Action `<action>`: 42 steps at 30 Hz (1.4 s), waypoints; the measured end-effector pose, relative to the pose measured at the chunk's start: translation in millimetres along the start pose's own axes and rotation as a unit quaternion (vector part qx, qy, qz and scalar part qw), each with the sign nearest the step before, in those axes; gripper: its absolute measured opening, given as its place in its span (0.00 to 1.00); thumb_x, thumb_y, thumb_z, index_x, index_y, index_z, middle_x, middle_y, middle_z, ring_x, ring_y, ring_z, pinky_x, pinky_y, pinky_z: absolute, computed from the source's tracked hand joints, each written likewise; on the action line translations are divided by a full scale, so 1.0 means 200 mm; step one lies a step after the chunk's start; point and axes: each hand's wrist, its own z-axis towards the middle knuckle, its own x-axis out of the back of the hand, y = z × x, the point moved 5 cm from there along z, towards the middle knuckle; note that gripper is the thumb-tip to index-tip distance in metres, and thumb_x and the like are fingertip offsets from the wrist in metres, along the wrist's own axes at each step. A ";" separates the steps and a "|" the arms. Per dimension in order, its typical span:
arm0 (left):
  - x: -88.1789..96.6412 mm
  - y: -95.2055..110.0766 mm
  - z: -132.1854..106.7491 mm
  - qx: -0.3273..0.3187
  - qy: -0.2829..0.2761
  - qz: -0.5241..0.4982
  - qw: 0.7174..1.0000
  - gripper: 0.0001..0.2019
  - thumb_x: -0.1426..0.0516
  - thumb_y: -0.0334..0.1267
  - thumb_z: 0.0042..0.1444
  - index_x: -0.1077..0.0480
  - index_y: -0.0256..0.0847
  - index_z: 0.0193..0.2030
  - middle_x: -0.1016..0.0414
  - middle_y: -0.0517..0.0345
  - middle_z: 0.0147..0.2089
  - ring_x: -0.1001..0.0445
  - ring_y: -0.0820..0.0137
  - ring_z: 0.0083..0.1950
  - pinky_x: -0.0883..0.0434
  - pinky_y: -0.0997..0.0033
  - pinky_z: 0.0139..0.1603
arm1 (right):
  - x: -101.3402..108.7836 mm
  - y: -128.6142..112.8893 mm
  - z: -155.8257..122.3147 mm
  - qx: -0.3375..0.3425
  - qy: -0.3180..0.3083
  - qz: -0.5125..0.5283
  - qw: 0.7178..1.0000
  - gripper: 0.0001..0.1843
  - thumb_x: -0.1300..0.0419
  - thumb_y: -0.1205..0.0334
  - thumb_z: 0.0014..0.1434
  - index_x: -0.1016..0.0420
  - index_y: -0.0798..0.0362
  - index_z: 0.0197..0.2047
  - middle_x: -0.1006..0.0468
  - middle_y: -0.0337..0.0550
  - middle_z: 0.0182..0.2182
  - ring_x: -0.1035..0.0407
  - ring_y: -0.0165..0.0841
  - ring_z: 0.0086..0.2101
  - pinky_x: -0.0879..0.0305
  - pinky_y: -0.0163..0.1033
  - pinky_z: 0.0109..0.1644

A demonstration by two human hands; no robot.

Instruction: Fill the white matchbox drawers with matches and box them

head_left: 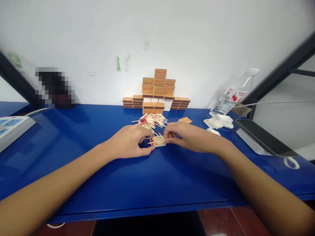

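A small white matchbox tray (160, 146) lies on the blue table, filled with red-tipped matches (157, 141). A couple of matches stick out past its rim. My left hand (130, 141) curves around the tray's left end, thumb at the near side and fingers at the far side. At the right end, the curled fingers and thumb of my right hand (182, 134) pinch together against the tray; whether a match is between them is hidden. Just behind the tray spreads a loose pile of matches (154, 120). An orange matchbox cover (185, 120) rests beyond my right hand.
Stacked matchboxes (159, 88) stand against the wall behind the pile. To the right are several white trays (219, 121), a tilted water bottle (232, 95) and a phone (264, 136) on a white box. A white power strip (14, 131) sits at the left edge.
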 end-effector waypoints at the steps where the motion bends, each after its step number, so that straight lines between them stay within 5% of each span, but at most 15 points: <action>1: 0.00 0.00 0.00 0.000 0.000 -0.001 1.000 0.12 0.39 0.46 0.61 0.23 0.39 0.39 0.27 0.63 0.28 0.34 0.73 0.27 0.41 0.69 0.30 | 0.00 0.00 0.00 0.002 0.003 -0.001 1.000 0.08 0.42 0.59 0.70 0.25 0.51 0.39 0.22 0.44 0.38 0.32 0.35 0.37 0.40 0.40 0.42; 10: 0.01 0.01 0.00 0.005 -0.004 -0.002 1.000 0.11 0.38 0.45 0.60 0.26 0.39 0.35 0.28 0.63 0.28 0.34 0.73 0.26 0.41 0.69 0.29 | 0.00 -0.06 0.02 0.019 0.027 -0.006 0.999 0.05 0.39 0.62 0.67 0.24 0.52 0.38 0.25 0.40 0.32 0.35 0.32 0.32 0.43 0.38 0.37; 17: 0.00 0.01 0.00 -0.008 0.002 0.000 1.000 0.13 0.38 0.45 0.61 0.21 0.38 0.46 0.27 0.63 0.29 0.33 0.72 0.27 0.39 0.68 0.31 | -0.02 0.04 0.07 -0.118 0.135 -0.007 0.984 0.21 0.36 0.46 0.66 0.27 0.52 0.29 0.26 0.40 0.25 0.37 0.30 0.26 0.48 0.40 0.32; 23: -0.01 0.02 -0.01 -0.011 0.004 -0.008 1.000 0.14 0.38 0.45 0.60 0.20 0.39 0.46 0.27 0.62 0.28 0.32 0.71 0.28 0.38 0.68 0.31 | -0.06 0.06 0.11 -0.022 0.132 0.020 0.991 0.11 0.40 0.58 0.70 0.23 0.52 0.37 0.25 0.41 0.33 0.35 0.32 0.33 0.43 0.39 0.38; 29: -0.01 0.05 -0.02 -0.028 -0.001 -0.037 0.999 0.13 0.37 0.46 0.58 0.21 0.39 0.43 0.28 0.64 0.28 0.33 0.73 0.27 0.39 0.68 0.29 | -0.08 0.08 0.13 -0.031 0.097 0.042 0.994 0.08 0.35 0.60 0.65 0.23 0.53 0.34 0.26 0.40 0.31 0.36 0.31 0.31 0.43 0.38 0.36; 34: -0.01 0.03 -0.01 -0.018 -0.006 -0.036 0.999 0.12 0.37 0.45 0.59 0.21 0.39 0.41 0.28 0.63 0.28 0.32 0.73 0.27 0.39 0.69 0.29 | -0.08 0.10 0.12 -0.029 0.077 0.023 0.996 0.10 0.39 0.61 0.68 0.25 0.53 0.34 0.26 0.40 0.30 0.36 0.31 0.30 0.43 0.38 0.35; 42: -0.02 0.02 -0.01 -0.017 -0.002 -0.022 1.000 0.12 0.38 0.45 0.59 0.21 0.39 0.41 0.28 0.63 0.28 0.32 0.73 0.27 0.38 0.68 0.30 | -0.03 0.13 0.09 -0.035 0.085 -0.031 0.995 0.05 0.35 0.63 0.62 0.26 0.53 0.41 0.24 0.42 0.35 0.32 0.33 0.34 0.41 0.39 0.39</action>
